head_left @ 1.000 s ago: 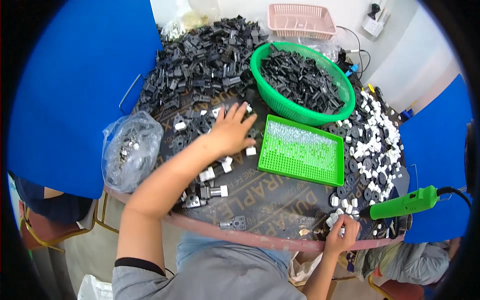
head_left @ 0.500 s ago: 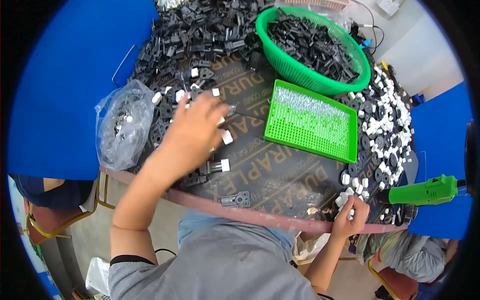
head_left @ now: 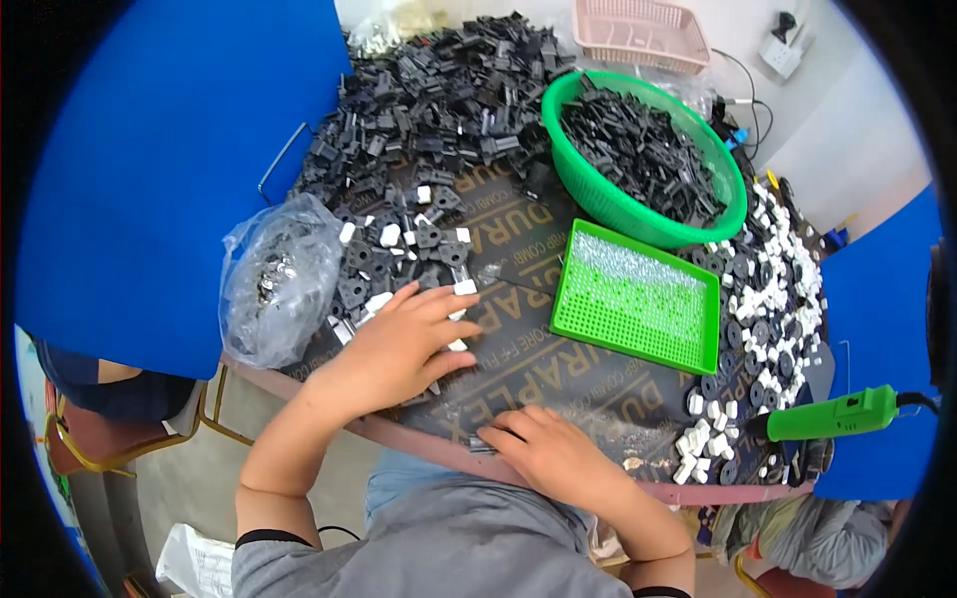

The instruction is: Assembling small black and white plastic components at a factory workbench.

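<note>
On the dial of my view, I have the left hand (head_left: 399, 347) at 8 o'clock, fingers spread wide at the near side of black parts (head_left: 429, 237) mixed with white pieces (head_left: 390, 235) that reach toward 11; I can't tell whether it grips any. At 5 o'clock the right hand (head_left: 553, 453) is loosely bent, fingertips at a black clip (head_left: 480, 446) at 6, its hold unclear to me, while the green tray (head_left: 630, 351) sits at 3.

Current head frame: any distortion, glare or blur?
Head view: pink table edge bows, picture corners go black; head view: bright glints at the clear plastic bag; head view: left hand and right hand fairly crisp, no heavy smear.
</note>
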Demonstrator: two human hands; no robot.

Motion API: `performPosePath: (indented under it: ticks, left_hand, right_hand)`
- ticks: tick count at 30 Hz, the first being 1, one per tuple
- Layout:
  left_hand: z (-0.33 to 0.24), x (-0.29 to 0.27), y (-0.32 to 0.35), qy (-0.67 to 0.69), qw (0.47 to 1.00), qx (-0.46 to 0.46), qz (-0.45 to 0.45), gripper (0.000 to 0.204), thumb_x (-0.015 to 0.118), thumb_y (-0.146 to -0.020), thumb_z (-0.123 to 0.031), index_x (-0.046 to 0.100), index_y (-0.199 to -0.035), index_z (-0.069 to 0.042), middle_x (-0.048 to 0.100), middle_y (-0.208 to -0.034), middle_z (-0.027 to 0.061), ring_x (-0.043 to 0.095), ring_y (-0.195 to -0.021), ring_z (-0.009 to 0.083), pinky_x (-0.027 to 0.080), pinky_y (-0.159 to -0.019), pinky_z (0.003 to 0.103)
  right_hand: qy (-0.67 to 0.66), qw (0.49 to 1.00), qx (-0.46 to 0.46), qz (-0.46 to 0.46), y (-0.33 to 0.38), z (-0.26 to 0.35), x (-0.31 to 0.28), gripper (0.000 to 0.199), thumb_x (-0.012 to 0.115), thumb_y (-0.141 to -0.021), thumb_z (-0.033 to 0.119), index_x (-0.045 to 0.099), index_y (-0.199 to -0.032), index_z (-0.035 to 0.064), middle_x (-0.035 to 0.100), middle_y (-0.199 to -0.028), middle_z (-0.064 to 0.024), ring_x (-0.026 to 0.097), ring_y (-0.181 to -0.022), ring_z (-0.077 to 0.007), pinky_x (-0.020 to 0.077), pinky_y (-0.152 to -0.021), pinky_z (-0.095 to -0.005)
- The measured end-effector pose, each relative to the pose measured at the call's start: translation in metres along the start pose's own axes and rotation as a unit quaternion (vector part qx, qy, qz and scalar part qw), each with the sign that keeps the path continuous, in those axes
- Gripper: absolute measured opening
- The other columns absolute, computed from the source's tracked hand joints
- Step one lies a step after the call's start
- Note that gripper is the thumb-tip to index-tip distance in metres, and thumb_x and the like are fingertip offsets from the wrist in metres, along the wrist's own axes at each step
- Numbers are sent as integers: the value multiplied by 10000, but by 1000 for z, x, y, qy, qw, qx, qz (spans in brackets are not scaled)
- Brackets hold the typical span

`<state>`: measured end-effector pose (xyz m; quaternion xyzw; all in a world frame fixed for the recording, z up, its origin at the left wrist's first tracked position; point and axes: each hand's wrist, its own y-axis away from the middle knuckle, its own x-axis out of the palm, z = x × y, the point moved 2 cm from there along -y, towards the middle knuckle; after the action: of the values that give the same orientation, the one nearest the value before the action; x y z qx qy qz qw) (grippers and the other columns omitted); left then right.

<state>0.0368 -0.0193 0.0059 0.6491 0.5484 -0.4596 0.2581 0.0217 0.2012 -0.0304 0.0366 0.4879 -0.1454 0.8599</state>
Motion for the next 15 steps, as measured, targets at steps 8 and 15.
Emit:
performPosePath:
  ticks: [8, 15]
  left_hand:
    - [124, -105, -89, -74, 954, -270, -104, 914, 755, -711, -420, 269, -1422, -113, 336, -1388, 233, 384, -1256, 389, 364, -1015, 405]
    - [186, -89, -171, -209, 925, -316, -33, 1370, 863, -402, -561, 24, -1463, -342, -106, -1518, 168, -82, -1371, 459, 187, -981, 718]
  right_hand:
    - [69, 990, 62, 104, -14, -19, -31, 310, 642, -728, 99, 549, -1019, 47, 533, -913, -142, 562, -889, -332, 459, -763, -411]
    - [-39, 990, 102, 87, 0, -32, -42, 314, 633, -745, 134, 513, -1021, 43, 531, -925, -152, 566, -877, -365, 471, -718, -434]
